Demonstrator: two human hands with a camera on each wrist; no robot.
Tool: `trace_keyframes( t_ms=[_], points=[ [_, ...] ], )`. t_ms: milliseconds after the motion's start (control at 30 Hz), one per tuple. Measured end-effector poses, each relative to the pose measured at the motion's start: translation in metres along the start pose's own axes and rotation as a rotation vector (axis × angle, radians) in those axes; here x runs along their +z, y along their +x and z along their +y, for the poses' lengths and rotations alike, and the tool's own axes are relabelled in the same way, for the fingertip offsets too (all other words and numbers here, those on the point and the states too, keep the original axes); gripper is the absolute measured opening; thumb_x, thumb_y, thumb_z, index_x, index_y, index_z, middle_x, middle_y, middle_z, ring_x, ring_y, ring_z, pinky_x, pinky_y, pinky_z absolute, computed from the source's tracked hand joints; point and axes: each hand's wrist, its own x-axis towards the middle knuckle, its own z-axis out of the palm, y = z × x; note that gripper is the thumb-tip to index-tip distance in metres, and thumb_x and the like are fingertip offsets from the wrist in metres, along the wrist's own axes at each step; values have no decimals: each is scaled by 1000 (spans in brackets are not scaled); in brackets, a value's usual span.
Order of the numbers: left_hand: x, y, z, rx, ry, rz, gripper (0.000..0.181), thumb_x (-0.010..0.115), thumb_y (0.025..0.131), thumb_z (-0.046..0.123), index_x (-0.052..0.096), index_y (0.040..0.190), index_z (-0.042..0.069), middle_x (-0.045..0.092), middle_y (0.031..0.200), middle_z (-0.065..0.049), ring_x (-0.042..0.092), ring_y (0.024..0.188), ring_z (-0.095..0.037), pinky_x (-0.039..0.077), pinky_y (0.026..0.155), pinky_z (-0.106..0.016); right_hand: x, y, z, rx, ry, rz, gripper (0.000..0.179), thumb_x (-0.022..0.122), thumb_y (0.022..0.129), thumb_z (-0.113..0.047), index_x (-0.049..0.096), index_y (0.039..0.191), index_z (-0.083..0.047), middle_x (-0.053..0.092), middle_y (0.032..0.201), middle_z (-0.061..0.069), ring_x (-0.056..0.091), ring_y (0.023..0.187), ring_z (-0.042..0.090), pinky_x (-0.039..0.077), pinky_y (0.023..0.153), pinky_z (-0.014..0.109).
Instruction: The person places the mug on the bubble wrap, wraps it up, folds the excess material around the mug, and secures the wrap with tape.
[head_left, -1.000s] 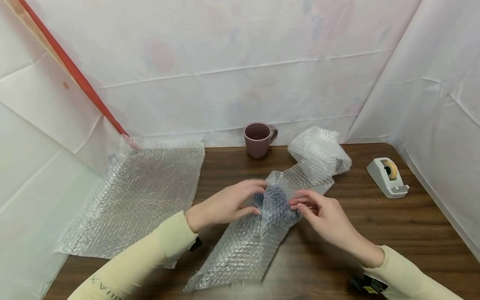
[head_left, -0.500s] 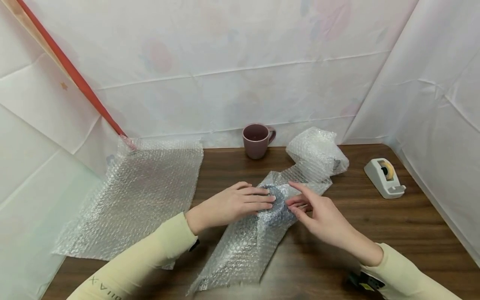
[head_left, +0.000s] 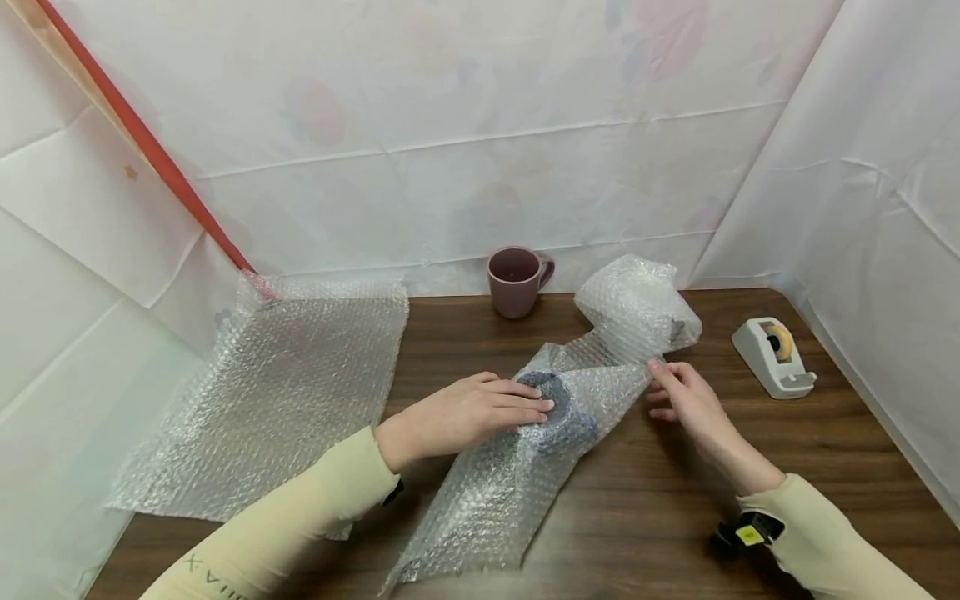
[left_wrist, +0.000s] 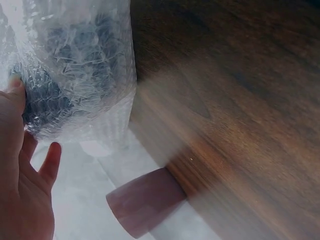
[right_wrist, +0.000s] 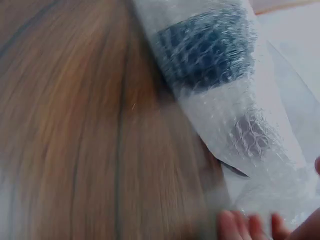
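A dark blue, round cup-like object (head_left: 557, 400) lies under a strip of bubble wrap (head_left: 480, 508) on the table; its blue shows through the plastic in both wrist views. My left hand (head_left: 472, 414) rests on top of it, fingers stretched over the wrapped rim. In the left wrist view, the left thumb (left_wrist: 16, 85) touches the wrap's side. My right hand (head_left: 693, 408) pinches the wrap's right corner between thumb and forefinger, drawing that flap out taut. Only fingertips of the right hand (right_wrist: 250, 225) show, blurred, in the right wrist view.
A mauve mug (head_left: 513, 287) stands at the back. Right of it sits a bubble-wrapped bundle (head_left: 633, 304), close to the strip's far end. A white tape dispenser (head_left: 774, 358) is at the right. Another bubble wrap sheet (head_left: 285, 392) lies flat on the left.
My left hand has shifted from the cup's left side onto its top. My right hand has moved from the cup's right side up and right to the wrap's corner, pulling a flap outward.
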Motion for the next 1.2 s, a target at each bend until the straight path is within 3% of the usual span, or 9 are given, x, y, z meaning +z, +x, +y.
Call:
trace_keyframes(
  t_ms=[133,300,467,567,633,833,967,1067,1200],
  points=[
    [-2,1,2,-48,-15,-39,39,55,104,16,57,142,24,46,150,14,40,138,-5,47,86,-33,4,10,1,87,239,-238,68,42,105,-49,33,144,5,49,131,11,59,107,11,53,91,39],
    [-3,1,3,-83,-31,-64,41,54,104,16,56,143,26,44,151,17,38,138,-3,49,92,-42,15,17,-2,73,475,-438,50,39,107,-21,29,148,5,52,129,0,56,114,11,49,95,41],
    [-3,2,3,-91,-35,-69,41,54,104,16,56,143,27,45,150,18,38,138,-3,50,92,-43,22,19,-6,24,676,-578,64,27,97,1,6,157,4,35,154,19,55,123,17,46,101,37],
    [-3,2,3,-88,-42,-63,40,54,104,16,56,143,27,45,150,17,39,137,-3,50,91,-41,25,20,-8,-34,722,-657,67,23,93,7,6,158,2,25,158,25,51,130,21,43,106,37],
    [-3,2,3,-84,-45,-62,40,54,104,16,57,142,26,46,150,17,39,137,-3,50,91,-40,27,20,-9,-98,682,-692,67,24,92,9,12,158,1,30,157,23,47,134,22,39,109,38],
    [-4,5,4,-71,-30,-94,37,52,105,15,58,140,25,46,149,15,41,136,-5,49,89,-34,36,15,-13,-349,406,-713,64,33,89,8,32,153,2,37,155,18,26,146,19,-1,116,57],
    [-3,5,4,-58,-34,-74,37,55,103,13,59,139,23,48,148,13,42,136,-7,47,90,-30,41,11,-16,-549,164,-688,70,37,85,11,32,153,2,31,159,16,24,148,18,12,120,42],
    [0,2,3,-47,-57,-26,40,60,100,11,59,139,20,50,147,10,41,137,-9,44,100,-31,44,9,-17,-719,-64,-649,67,43,92,10,29,156,-2,27,161,15,23,148,24,22,117,28],
    [6,-2,1,-66,-126,78,40,67,97,13,62,137,15,56,142,4,41,138,-15,33,112,-33,44,4,-20,-847,-276,-615,57,51,104,-15,31,157,-8,22,162,17,19,149,31,16,118,27]
  ],
)
